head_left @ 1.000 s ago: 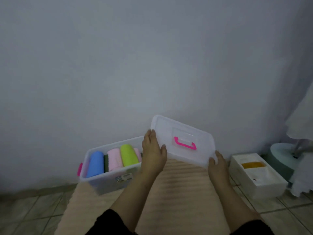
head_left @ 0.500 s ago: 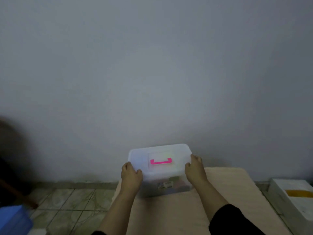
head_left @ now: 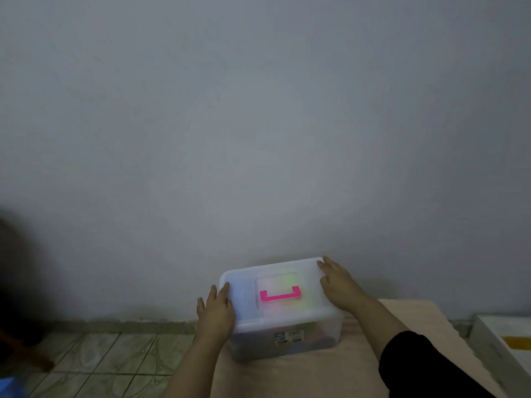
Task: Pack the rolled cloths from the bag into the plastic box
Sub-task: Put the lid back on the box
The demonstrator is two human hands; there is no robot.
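The clear plastic box [head_left: 287, 340] stands on a beige mat against the wall. Its translucent lid [head_left: 244, 285], with a pink handle [head_left: 280, 295], lies on top of it. Rolled cloths [head_left: 287, 280] show only as faint green and pink patches through the lid. My left hand [head_left: 215, 311] grips the lid's left edge with fingers over the top. My right hand [head_left: 339, 285] lies on the lid's right end, near the back corner. No bag is in view.
The beige mat [head_left: 316, 374] runs toward me. A white box [head_left: 494, 334] with a yellow mark sits at the right edge. Tiled floor [head_left: 100, 354] lies to the left, with a dark blurred object [head_left: 17, 282] and a blue corner [head_left: 8, 386].
The lid, held up to the right of the open box a second ago, now sits on the box. The view has swung left, and both hands have shifted along the lid's ends.
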